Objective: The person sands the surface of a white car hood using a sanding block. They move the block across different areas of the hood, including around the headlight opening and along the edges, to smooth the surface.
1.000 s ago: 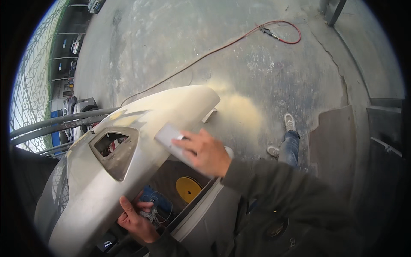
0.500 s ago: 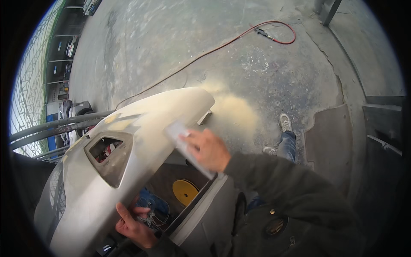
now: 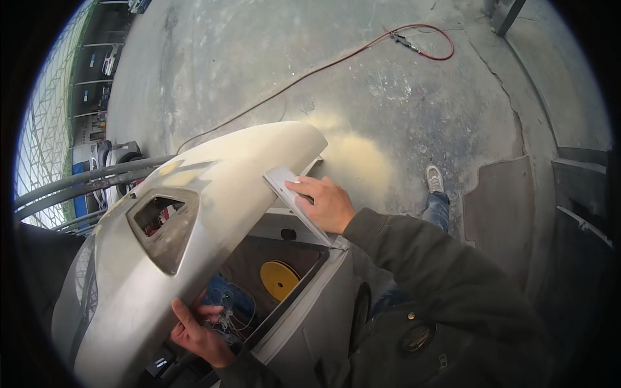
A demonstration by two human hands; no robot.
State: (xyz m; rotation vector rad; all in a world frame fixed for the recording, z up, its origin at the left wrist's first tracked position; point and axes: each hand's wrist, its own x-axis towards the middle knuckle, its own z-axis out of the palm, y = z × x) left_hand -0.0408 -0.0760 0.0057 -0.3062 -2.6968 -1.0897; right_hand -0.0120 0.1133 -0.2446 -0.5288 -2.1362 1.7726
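A car bumper (image 3: 223, 216), silver with pale sanded areas and yellowish filler patches, stretches from the lower left to the middle. My right hand (image 3: 328, 205) is closed on a long, flat grey sanding block (image 3: 299, 202), whose far end lies against the bumper's right edge. At the bumper's lower edge, my left hand (image 3: 202, 339) grips it, with the thumb on the outer side and the fingers curled behind. The bumper has an angular opening (image 3: 163, 226) in a dark recess. Pale dust covers its upper end.
Under the bumper stands a grey cart (image 3: 304, 330) holding a yellow disc (image 3: 279, 279), a blue container (image 3: 234, 301) and tangled wires. Curved dark rails (image 3: 97, 181) pass behind. A red air hose (image 3: 336, 63) with a blow gun (image 3: 404, 42) lies across the floor, beyond yellowish dust (image 3: 356, 165).
My right hand has slid the sanding block slightly up and right along the bumper edge, and its motion blur is gone. My left hand keeps its hold. The view has shifted a little.
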